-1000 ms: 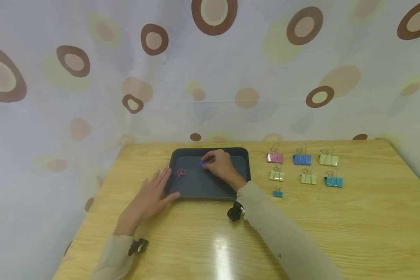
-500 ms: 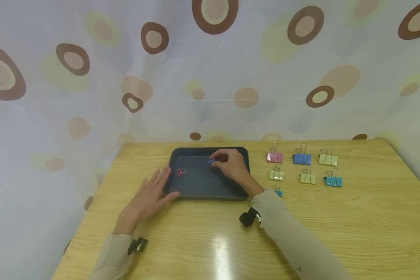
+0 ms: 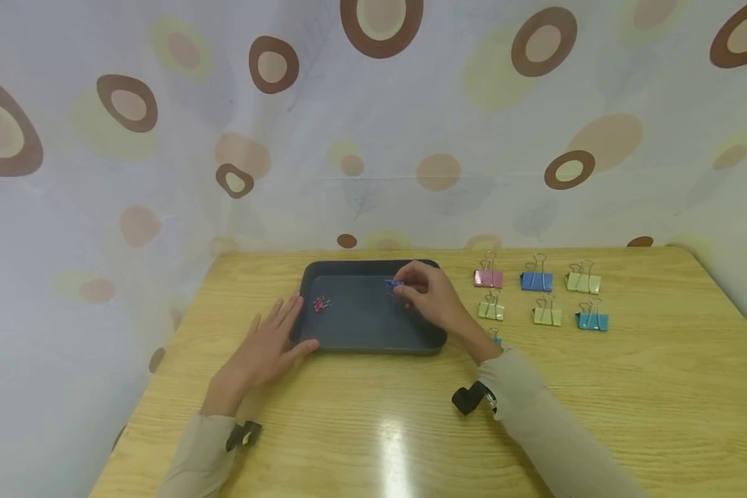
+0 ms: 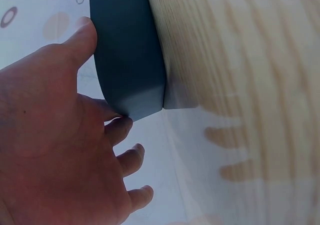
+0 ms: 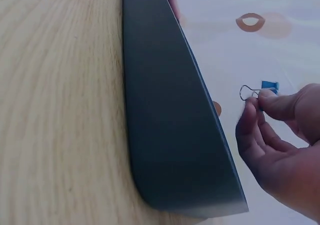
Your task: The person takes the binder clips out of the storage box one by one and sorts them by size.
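Note:
My right hand [image 3: 434, 296] pinches a small blue binder clip [image 3: 393, 285] between thumb and fingers, over the right part of a dark tray [image 3: 367, 348]. In the right wrist view the same blue binder clip [image 5: 270, 86] shows its wire handles beside the fingertips. With its fingers straight, my left hand [image 3: 263, 354] rests against the tray's left end; the left wrist view has the thumb and a fingertip touching the dark wall [image 4: 127, 50]. Inside the tray, near its left side, lie small pink-red binder clips [image 3: 320, 304], too small to count.
Right of the tray, binder clips stand in rows on the wooden table [image 3: 348, 415]: a pink one [image 3: 488, 279], a large blue one [image 3: 537, 281], several pale yellow ones [image 3: 584, 283] and a teal one [image 3: 592, 321]. A small teal clip [image 3: 496, 340] is partly hidden by my right wrist. A patterned curtain [image 3: 373, 138] hangs behind.
My right hand has moved right across the tray with the blue binder clip, from near the middle to the right part. The left hand stays in place.

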Demonstrator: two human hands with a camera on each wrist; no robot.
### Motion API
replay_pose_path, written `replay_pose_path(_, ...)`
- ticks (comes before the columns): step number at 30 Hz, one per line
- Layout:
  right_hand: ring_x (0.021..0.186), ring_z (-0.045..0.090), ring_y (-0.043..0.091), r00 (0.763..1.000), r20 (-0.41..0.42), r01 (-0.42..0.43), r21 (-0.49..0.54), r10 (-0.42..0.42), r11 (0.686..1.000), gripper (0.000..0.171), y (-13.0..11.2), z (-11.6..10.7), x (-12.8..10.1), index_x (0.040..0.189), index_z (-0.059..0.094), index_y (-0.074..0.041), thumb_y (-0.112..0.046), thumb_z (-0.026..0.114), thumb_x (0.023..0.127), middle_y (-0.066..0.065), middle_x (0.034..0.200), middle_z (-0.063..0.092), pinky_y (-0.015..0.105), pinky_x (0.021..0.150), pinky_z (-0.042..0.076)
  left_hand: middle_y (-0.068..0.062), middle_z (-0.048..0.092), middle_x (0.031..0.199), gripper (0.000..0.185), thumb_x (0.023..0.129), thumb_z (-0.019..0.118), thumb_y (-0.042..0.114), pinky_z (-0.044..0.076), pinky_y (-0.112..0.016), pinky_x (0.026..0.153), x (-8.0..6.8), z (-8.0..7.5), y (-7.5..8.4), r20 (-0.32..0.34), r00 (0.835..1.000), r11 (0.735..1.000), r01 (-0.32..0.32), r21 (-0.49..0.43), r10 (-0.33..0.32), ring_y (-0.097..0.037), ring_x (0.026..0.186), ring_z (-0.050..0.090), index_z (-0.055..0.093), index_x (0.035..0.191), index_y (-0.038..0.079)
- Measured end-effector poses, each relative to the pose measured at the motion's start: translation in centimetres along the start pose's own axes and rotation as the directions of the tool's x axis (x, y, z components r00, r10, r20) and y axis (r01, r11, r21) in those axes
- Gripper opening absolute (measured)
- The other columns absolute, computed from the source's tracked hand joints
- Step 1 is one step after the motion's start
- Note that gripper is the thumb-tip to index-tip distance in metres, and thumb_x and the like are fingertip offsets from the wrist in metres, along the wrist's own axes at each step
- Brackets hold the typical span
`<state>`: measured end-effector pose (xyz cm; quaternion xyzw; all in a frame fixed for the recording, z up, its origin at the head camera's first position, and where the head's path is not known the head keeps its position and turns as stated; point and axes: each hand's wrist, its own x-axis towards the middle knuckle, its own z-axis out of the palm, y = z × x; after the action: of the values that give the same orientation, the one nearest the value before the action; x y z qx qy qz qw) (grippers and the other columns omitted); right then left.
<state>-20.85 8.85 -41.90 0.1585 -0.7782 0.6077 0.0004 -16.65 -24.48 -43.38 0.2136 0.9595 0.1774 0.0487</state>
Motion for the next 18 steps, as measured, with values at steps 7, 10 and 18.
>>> replay_pose_path(7, 0.09, 0.071, 0.047, 0.999, 0.052, -0.014, 0.124, 0.008, 0.992, 0.017, 0.0, -1.3, -1.4, 0.111, 0.07, 0.006, 0.002, 0.072, 0.094, 0.026, 0.106, 0.071, 0.038, 0.078, 0.062, -0.012, 0.013, 0.171, 0.089, 0.102, 0.054, 0.056, 0.008, -0.07, 0.119, 0.0, -0.1, 0.0, -0.012, 1.0, 1.0, -0.01, -0.007, 0.01, -0.043, 0.155, 0.012, 0.017, 0.164, 0.003)
replay_pose_path(10, 0.094, 0.071, 0.048, 0.998, 0.061, -0.029, 0.143, 0.02, 0.989, 0.019, 0.0, -1.8, -2.0, 0.113, 0.071, 0.004, -0.001, 0.073, 0.095, 0.024, 0.112, 0.071, 0.036, 0.083, 0.061, -0.012, 0.013, 0.171, 0.089, 0.102, 0.054, 0.056, 0.008, -0.07, 0.119, 0.0, -0.1, 0.0, -0.016, 1.0, 1.0, -0.012, -0.005, 0.012, -0.043, 0.155, 0.012, 0.017, 0.164, 0.003)
replay_pose_path(18, 0.096, 0.075, 0.029, 0.999, 0.026, -0.04, 0.134, 0.037, 0.99, 0.023, -0.3, -2.8, -3.5, 0.116, 0.07, 0.004, -0.001, 0.074, 0.093, 0.022, 0.116, 0.069, 0.034, 0.084, 0.061, -0.013, 0.013, 0.171, 0.089, 0.102, 0.054, 0.056, 0.008, -0.07, 0.119, 0.0, -0.1, -0.1, -0.01, 1.0, 1.0, -0.008, -0.001, 0.008, -0.043, 0.155, 0.012, 0.017, 0.164, 0.003)
